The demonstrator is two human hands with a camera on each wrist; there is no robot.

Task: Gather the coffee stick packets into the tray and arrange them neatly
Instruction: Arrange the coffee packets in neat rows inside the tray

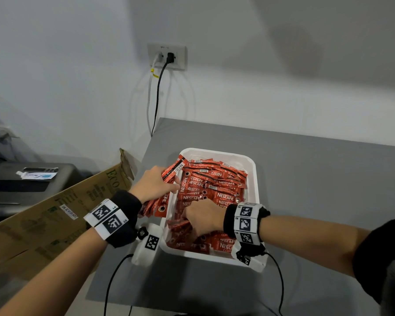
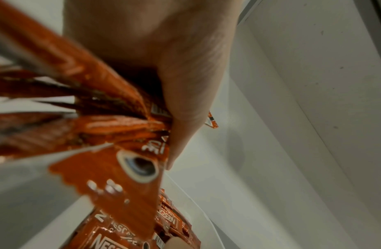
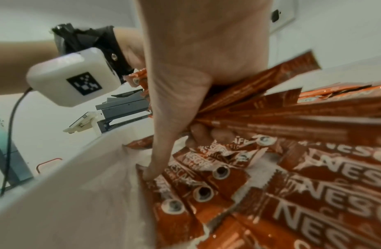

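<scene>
Gripping packet bundles (image 1: 163, 192), left hand (image 1: 154, 184) and right hand (image 1: 203, 216) over tray (image 1: 254, 179).

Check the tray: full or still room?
Nearly full. Red packets cover most of the tray, piled unevenly; only white strips show at the far rim and corners. Depth of the pile: cannot tell.

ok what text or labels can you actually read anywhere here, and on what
"NESCAFE CLASSIC": red coffee stick packets in the white tray.
"ECO": start of a cut-off word on the cardboard box.
White sticker on the box: too small to read.
Wall socket label: too small.
Wristband markers: patterns, no words.
</scene>
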